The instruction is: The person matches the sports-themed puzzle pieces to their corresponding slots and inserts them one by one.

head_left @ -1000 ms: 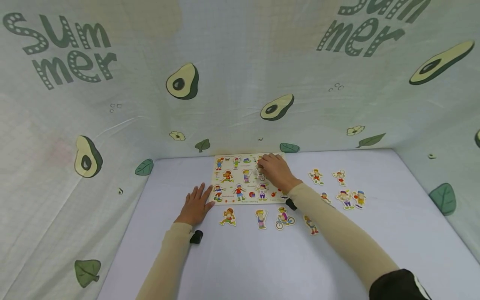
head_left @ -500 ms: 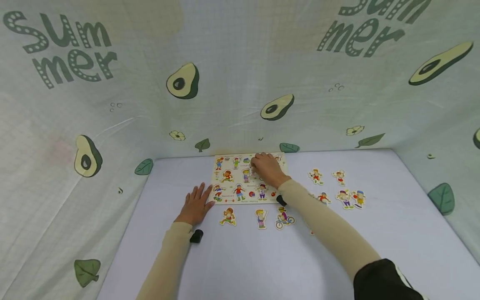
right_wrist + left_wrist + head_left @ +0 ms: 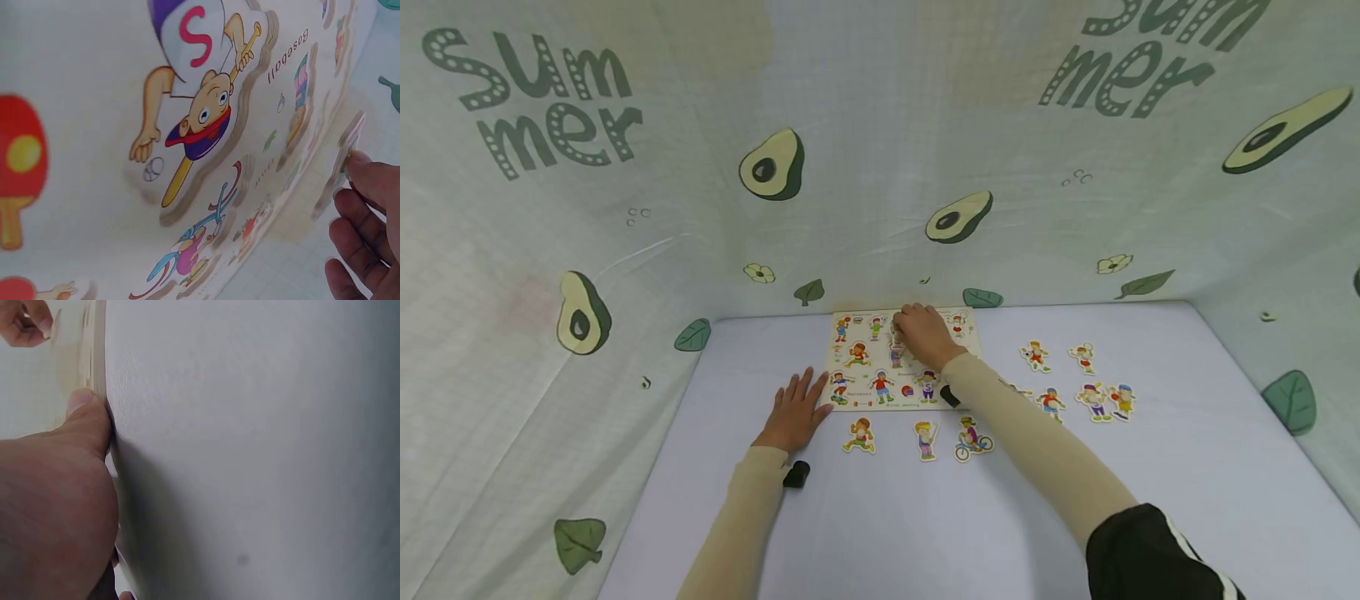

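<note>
My right hand (image 3: 923,335) is over the upper middle of a wooden puzzle board (image 3: 865,379) printed with sports figures. Between its thumb and fingers it pinches a thin figure-shaped puzzle piece (image 3: 351,134), tilted nearly edge-on in the right wrist view, so most of its picture is hidden. The board has cut-out recesses, one around a baseball player (image 3: 203,106). My left hand (image 3: 792,415) lies with fingers spread at the board's lower left edge. In the left wrist view its thumb (image 3: 87,419) presses on the board's border.
In front of the board lie a runner piece (image 3: 860,435), a batter piece (image 3: 926,439) and a cyclist piece (image 3: 973,440). Several more pieces, including a soccer player (image 3: 1036,356), lie to the right, partly under the right forearm. A patterned cloth (image 3: 865,167) hangs behind the table.
The right hand has moved left across the board, and the right forearm now covers a loose piece seen earlier. The left hand stays in place.
</note>
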The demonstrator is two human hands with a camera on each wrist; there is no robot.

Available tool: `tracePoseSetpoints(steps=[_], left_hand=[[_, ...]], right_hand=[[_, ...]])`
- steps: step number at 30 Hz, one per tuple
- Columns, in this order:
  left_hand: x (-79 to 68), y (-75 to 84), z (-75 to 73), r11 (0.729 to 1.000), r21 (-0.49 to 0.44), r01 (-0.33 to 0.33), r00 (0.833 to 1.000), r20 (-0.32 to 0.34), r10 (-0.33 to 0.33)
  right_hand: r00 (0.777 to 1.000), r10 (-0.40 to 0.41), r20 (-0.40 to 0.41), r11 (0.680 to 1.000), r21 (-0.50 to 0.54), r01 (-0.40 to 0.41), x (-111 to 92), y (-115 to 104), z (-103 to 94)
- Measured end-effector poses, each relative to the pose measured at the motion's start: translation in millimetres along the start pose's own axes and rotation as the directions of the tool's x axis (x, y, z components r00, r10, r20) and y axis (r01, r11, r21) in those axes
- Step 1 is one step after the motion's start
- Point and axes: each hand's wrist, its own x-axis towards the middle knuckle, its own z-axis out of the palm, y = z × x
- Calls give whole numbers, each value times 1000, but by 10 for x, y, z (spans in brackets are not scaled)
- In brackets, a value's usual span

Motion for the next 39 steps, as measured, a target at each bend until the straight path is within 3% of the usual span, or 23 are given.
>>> tracePoseSetpoints(steps=[11, 24, 39], left_hand=[[37, 4, 7, 1000, -3, 7, 1000, 18, -7], [17, -10, 18, 1000, -3, -1, 1000, 18, 1], [15, -36, 8, 1000, 5, 15, 1000, 22, -15]], right_hand=[[999, 26, 32, 999, 21, -27, 179, -20, 28], [1000, 17, -4, 1000, 22, -17, 308, -85, 162], [998, 17, 55, 999, 47, -20, 473, -171, 262]])
